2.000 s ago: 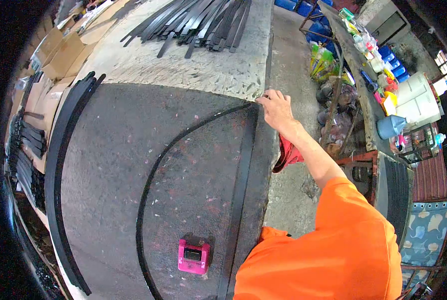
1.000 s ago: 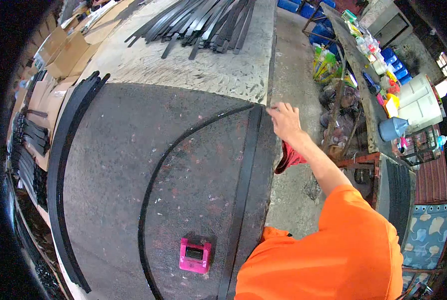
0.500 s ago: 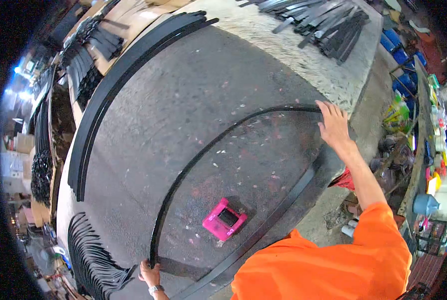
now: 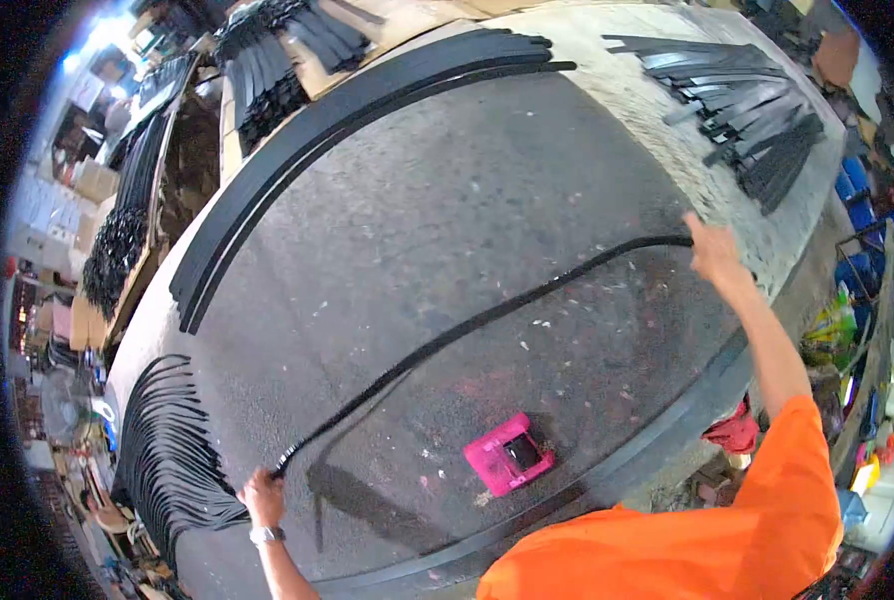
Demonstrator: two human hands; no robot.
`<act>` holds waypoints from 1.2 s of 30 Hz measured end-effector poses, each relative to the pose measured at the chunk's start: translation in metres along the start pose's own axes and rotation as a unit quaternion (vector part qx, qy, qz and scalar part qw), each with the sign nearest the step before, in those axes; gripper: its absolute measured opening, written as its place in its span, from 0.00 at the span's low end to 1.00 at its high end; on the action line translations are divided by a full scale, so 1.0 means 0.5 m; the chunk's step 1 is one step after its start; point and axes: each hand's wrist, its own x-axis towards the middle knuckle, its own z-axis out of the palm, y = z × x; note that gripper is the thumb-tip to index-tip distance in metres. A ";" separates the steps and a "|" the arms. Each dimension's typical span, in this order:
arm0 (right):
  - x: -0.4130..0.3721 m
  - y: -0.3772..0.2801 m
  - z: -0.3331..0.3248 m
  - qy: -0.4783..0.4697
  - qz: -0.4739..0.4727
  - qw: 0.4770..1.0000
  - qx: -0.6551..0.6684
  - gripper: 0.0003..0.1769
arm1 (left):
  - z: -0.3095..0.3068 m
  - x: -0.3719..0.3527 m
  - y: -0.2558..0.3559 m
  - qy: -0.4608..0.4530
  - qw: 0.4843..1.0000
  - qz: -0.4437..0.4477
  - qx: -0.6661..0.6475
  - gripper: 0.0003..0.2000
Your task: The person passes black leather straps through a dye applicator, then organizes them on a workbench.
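Note:
A long, flexible black strip (image 4: 467, 328) stretches across the dark worktable (image 4: 447, 180). My left hand (image 4: 262, 500), with a watch at the wrist, is closed around its near-left end, raised above its shadow. At the other end, my right hand (image 4: 719, 258) pinches the strip, one finger sticking out. The strip runs nearly straight from the left and bends near the right hand. Close to my left hand lies a fan of thin black strips (image 4: 172, 440). A pink plastic object with a dark middle (image 4: 509, 455) sits on the table between the strip and my body.
Curved black strips (image 4: 357, 105) lie bundled along the table's far-left edge. A loose pile of flat black strips (image 4: 742, 115) rests at the far right on a pale surface. More strip bundles (image 4: 267, 75) hang beyond. Blue containers (image 4: 857, 200) stand right of the table.
My left hand has moved up and left, pulling the strip from a deep arc to a flatter line. My right hand still holds its end. The whole view has shifted.

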 end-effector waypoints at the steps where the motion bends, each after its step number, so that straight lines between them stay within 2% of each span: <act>1: 0.032 0.000 0.003 -0.004 -0.001 1.000 -0.014 0.25 | 0.017 0.047 -0.059 -0.025 0.999 0.009 -0.021 0.11; 2: 0.069 -0.007 -0.002 -0.008 -0.002 1.000 -0.015 0.26 | -0.016 0.073 -0.028 0.026 0.997 0.023 0.071 0.11; 3: 0.118 -0.013 -0.010 -0.011 -0.003 1.000 -0.017 0.28 | -0.047 0.122 -0.048 -0.035 0.999 0.037 0.006 0.12; 4: 0.169 -0.018 -0.012 0.006 -0.023 1.000 -0.008 0.29 | -0.087 0.160 -0.018 -0.048 0.996 0.046 0.060 0.12; 5: 0.213 -0.029 -0.019 0.023 -0.042 0.999 0.001 0.30 | -0.119 0.191 0.006 -0.034 0.998 0.044 0.005 0.12; 6: 0.260 -0.043 -0.026 0.028 -0.039 0.999 -0.017 0.29 | -0.125 0.242 -0.009 -0.061 0.997 0.033 -0.043 0.13; 7: 0.302 -0.073 -0.047 0.035 -0.036 0.998 -0.036 0.29 | -0.136 0.278 -0.007 -0.024 0.999 0.048 0.000 0.14; 8: 0.334 -0.113 -0.088 0.018 -0.032 0.999 -0.013 0.29 | -0.168 0.308 0.032 -0.023 0.999 0.043 -0.002 0.14; 9: 0.367 -0.145 -0.113 0.001 -0.026 1.000 0.010 0.29 | -0.157 0.361 0.013 -0.010 0.999 0.034 -0.011 0.15; 10: 0.429 -0.157 -0.098 0.025 -0.027 0.999 -0.011 0.28 | -0.161 0.403 0.023 -0.028 0.998 -0.002 -0.049 0.17; 12: 0.517 -0.200 -0.092 0.062 -0.025 0.998 -0.006 0.29 | -0.119 0.524 -0.038 -0.051 0.996 0.016 -0.069 0.19; 14: 0.587 -0.243 -0.096 0.084 -0.018 0.996 0.011 0.29 | -0.074 0.624 -0.072 -0.014 0.998 0.026 -0.060 0.21; 16: 0.674 -0.262 -0.079 0.105 -0.014 0.994 -0.007 0.27 | -0.082 0.669 -0.011 0.017 0.998 0.012 -0.061 0.20; 18: 0.697 -0.304 -0.078 0.092 0.012 0.993 0.072 0.28 | -0.088 0.708 0.039 0.023 0.999 0.013 -0.047 0.18; 19: 0.703 -0.325 -0.081 0.086 0.024 0.990 0.111 0.29 | -0.055 0.754 0.007 0.038 0.997 0.024 -0.069 0.16; 20: 0.706 -0.340 -0.080 0.093 0.021 0.989 0.112 0.28 | -0.055 0.758 0.039 0.071 0.996 0.016 -0.046 0.16; 22: 0.700 -0.366 -0.082 0.110 0.016 0.987 0.114 0.26 | -0.047 0.785 0.061 0.076 0.994 0.003 -0.073 0.16; 25: 0.641 -0.439 -0.103 0.143 0.089 0.980 0.109 0.25 | -0.049 0.815 0.094 0.049 0.996 -0.073 -0.005 0.20; 28: 0.647 -0.455 -0.025 0.291 -0.073 0.954 0.029 0.28 | -0.015 0.785 0.153 0.219 0.973 -0.022 0.074 0.25; 29: 0.630 -0.468 0.005 0.258 -0.112 0.959 0.028 0.29 | 0.001 0.769 0.179 0.190 0.979 -0.028 0.064 0.30; 30: 0.603 -0.485 0.033 0.224 -0.147 0.963 0.024 0.31 | 0.041 0.755 0.185 0.228 0.972 0.027 0.049 0.30; 31: 0.575 -0.495 0.063 0.202 -0.144 0.968 0.017 0.32 | 0.061 0.727 0.211 0.208 0.975 0.073 0.021 0.30; 32: 0.559 -0.497 0.084 0.180 -0.139 0.974 0.009 0.32 | 0.074 0.695 0.252 0.147 0.988 0.048 0.017 0.28; 33: 0.555 -0.489 0.089 0.185 -0.123 0.975 0.018 0.33 | 0.118 0.678 0.241 0.143 0.984 0.103 -0.019 0.26; 34: 0.555 -0.477 0.094 0.192 -0.109 0.975 0.029 0.34 | 0.202 0.707 0.179 0.174 0.965 0.185 -0.070 0.25; 35: 0.567 -0.459 0.103 0.197 -0.091 0.975 0.041 0.34 | 0.169 0.664 0.238 0.173 0.970 0.118 -0.125 0.26; 36: 0.588 -0.438 0.112 0.202 -0.075 0.975 0.056 0.34 | 0.173 0.670 0.232 0.183 0.967 0.137 -0.117 0.26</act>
